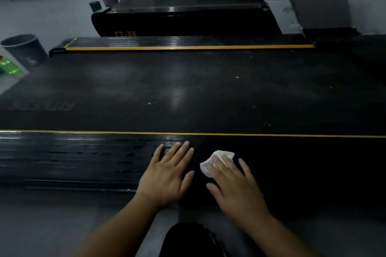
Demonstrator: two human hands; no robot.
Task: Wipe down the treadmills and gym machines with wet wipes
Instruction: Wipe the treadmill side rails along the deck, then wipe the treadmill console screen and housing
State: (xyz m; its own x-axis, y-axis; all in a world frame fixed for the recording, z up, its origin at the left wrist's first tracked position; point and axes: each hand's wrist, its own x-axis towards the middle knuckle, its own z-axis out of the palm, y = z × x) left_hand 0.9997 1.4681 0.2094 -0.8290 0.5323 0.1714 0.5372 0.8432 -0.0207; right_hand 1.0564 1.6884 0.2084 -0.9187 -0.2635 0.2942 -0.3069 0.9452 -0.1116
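My right hand (236,185) flat, all digits straight, pressing wipe (225,154) onto rail (83,156). My left hand (167,175) flat beside it, holding nothing. I reckon wipe, only pinned, not gripped, may bunch or slip; bare left palm may smudge rail.

Crumpled white wet wipe (222,154) lay on black treadmill (188,89) near-side rail, just below its yellow stripe; treadmill belt dusty w/ white specks.

We list: wipe (224,155), part hidden under right hand (236,190); green object (8,67) at nine o'clock, blurred, cut off; belt lettering (41,105), unreadable.
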